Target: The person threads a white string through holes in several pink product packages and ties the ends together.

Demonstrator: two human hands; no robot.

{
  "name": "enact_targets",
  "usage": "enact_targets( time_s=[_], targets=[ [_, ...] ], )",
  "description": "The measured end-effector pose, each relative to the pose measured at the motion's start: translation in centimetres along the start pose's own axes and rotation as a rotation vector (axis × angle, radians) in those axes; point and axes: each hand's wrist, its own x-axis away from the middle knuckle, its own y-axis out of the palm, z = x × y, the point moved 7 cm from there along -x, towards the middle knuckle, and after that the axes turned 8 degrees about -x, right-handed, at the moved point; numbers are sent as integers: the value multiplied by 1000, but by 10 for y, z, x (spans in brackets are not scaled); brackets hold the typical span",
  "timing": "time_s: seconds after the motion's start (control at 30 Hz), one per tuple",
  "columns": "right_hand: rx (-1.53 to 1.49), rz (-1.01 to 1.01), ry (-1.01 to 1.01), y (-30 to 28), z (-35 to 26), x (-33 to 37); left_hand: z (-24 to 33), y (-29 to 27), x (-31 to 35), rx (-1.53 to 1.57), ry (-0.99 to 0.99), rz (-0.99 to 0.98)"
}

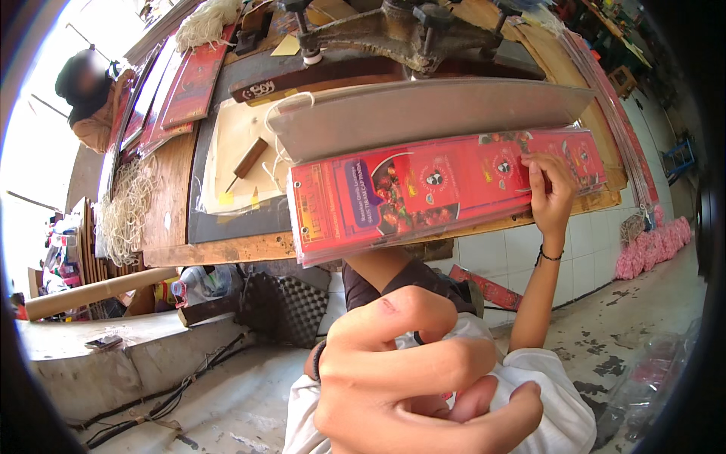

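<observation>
A stack of long red printed sheets (469, 178) with food pictures lies across the table's near edge. Two small eyelets show at its left end. Bunched fingertips of my right hand (554, 185) press on the top sheet near the right end; the hand is closed on it. Close to the camera, large in view, is my left hand (416, 371), raised away from the table. Its fingers are loosely curled, and nothing shows in them. Behind the stack stands a long greyish flap (423, 121), with a white cord (277, 132) at its left end.
A heavy metal press frame (408, 38) spans the table's back. An awl with a wooden handle (249, 159) lies on pale paper (219, 178). White string bundles (128, 212) hang at the left. Pink string (654, 250) lies on the right floor. Another person (87, 98) is at far left.
</observation>
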Motion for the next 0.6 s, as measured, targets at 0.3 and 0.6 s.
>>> enact_targets(
  time_s=[0.3,0.6],
  targets=[
    [29,7,20,-4,6,3,13,-37,-5,-59,-313,-24],
    [27,3,23,-7,7,6,33,-38,-8,-183,-463,-276]
  ],
)
